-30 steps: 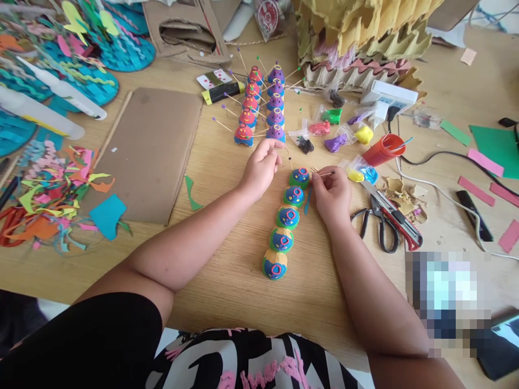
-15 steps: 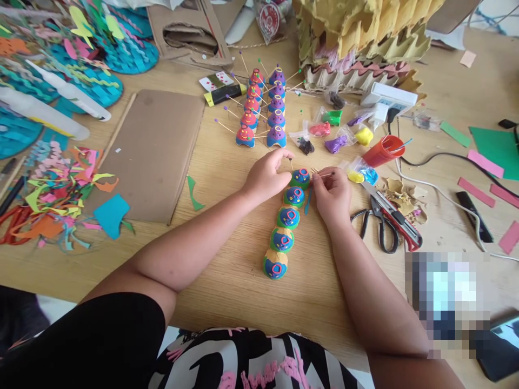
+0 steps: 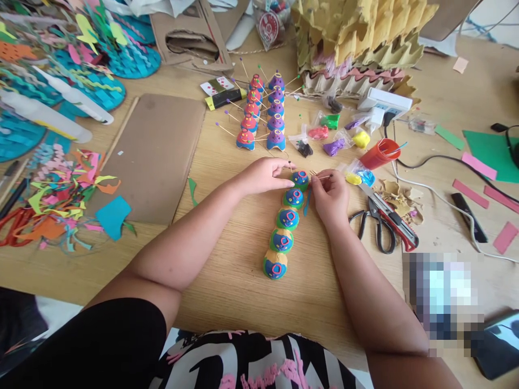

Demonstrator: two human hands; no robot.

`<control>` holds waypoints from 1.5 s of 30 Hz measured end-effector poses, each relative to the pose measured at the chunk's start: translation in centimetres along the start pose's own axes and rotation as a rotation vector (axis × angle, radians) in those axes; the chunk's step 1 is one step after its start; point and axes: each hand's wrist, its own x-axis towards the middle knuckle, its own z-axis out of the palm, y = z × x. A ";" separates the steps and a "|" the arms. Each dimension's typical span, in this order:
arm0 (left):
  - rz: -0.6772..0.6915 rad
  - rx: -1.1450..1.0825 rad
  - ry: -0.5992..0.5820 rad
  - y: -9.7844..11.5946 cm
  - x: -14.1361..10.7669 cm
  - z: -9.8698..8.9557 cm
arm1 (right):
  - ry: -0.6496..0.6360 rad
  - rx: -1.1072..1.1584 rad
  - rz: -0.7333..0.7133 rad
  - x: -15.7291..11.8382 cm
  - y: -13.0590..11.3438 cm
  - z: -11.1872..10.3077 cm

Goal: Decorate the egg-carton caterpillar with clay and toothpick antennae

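A row of several blue and green domed figures point(image 3: 284, 239) with red rings runs down the table in front of me. My left hand point(image 3: 270, 175) lies at the left of the top figure, fingers apart, thumb beside it; a dark-tipped stick point(image 3: 290, 166) stands by its fingertips at that figure. At the right of the same figure, my right hand point(image 3: 331, 195) is closed on thin sticks point(image 3: 320, 175). A blue strip point(image 3: 307, 202) lies between the row and this hand. Behind are a row of red figures point(image 3: 248, 121) and one of purple figures point(image 3: 276, 123), with sticks.
Scissors point(image 3: 381, 232), a box cutter point(image 3: 393, 219) and a red cup point(image 3: 379, 153) are at the right, near bagged clay point(image 3: 334, 146). Cardboard point(image 3: 152, 156) and paper scraps point(image 3: 60, 200) lie left. Egg trays point(image 3: 360, 38) stand behind.
My left hand's fingers have come off the dark-tipped stick and stretched out, the thumb now lower along the top figure. My right hand keeps its sticks. The view has shifted slightly.
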 end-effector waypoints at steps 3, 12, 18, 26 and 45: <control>0.007 0.016 0.018 0.0 0.0 0.4 | -0.014 0.019 0.012 0.0 0.0 0.0; 0.044 0.134 0.029 -0.3 0.1 0.7 | -0.031 0.035 0.013 0.0 0.3 0.0; 0.051 0.170 0.038 -0.6 0.1 0.8 | -0.034 0.028 -0.003 0.0 0.1 -0.2; 0.056 0.178 0.043 -0.7 0.1 0.8 | -0.048 0.058 -0.011 -0.1 0.0 -0.4; 0.047 0.154 0.043 -0.5 0.0 0.9 | -0.029 0.069 0.066 0.0 0.0 -0.3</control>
